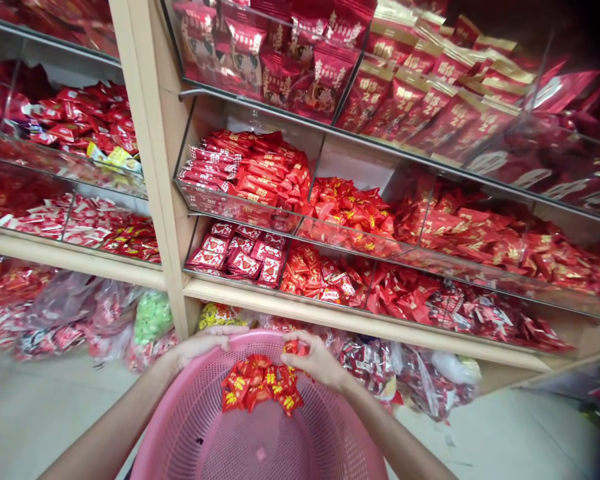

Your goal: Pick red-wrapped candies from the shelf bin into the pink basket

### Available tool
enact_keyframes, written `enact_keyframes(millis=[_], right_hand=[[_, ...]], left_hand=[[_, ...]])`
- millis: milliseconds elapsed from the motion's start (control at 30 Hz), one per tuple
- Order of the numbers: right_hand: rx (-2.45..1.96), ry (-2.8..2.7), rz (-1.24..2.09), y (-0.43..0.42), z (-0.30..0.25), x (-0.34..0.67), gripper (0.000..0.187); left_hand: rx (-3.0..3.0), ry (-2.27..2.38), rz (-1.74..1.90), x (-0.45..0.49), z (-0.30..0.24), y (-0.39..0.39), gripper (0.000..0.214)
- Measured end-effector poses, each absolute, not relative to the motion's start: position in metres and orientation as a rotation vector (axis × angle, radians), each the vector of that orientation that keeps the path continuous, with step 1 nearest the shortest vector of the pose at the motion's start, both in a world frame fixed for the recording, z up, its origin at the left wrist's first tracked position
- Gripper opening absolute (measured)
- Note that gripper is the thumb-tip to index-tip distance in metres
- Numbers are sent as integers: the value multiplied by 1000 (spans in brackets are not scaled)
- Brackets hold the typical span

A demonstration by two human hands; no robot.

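A pink plastic basket [180,407] with mesh sides is in front of me at the bottom of the head view. My left hand [205,344] is closed over its upper left rim. Held at the far right rim, my right hand [313,360] has its fingers closed around red candy packets [296,347]; how many is hidden by the fingers. Below it, a small pile of red wrapped candies [260,383] with yellow print lies inside the basket against the far wall.
Wooden shelves [330,313] with clear-fronted bins of red packets stand ahead. One bin has loose red candies [350,210], another heart-printed square packets [240,252]. Plastic bags of candy [430,380] and a green bag [153,317] sit under the bottom shelf, on the tiled floor [505,433].
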State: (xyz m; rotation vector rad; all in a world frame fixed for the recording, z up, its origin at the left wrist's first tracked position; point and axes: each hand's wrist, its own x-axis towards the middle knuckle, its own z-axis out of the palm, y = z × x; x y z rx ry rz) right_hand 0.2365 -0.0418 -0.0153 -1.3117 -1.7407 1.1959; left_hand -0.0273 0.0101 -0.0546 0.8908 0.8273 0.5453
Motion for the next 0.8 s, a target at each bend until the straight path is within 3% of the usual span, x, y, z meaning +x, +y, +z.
enact_keyframes(millis=[233,600,800], right_hand=[[-1372,-1874,1119,-24,-51,225,36],[-1424,-2150,947,-32,-60,237,48],[-1524,-2258,843,-42,-58,245,38]], left_hand=[[851,777,579,-30,-62,10,64],[874,811,597,-32,-62,10,61],[828,785,596,-32,-65,10,62]])
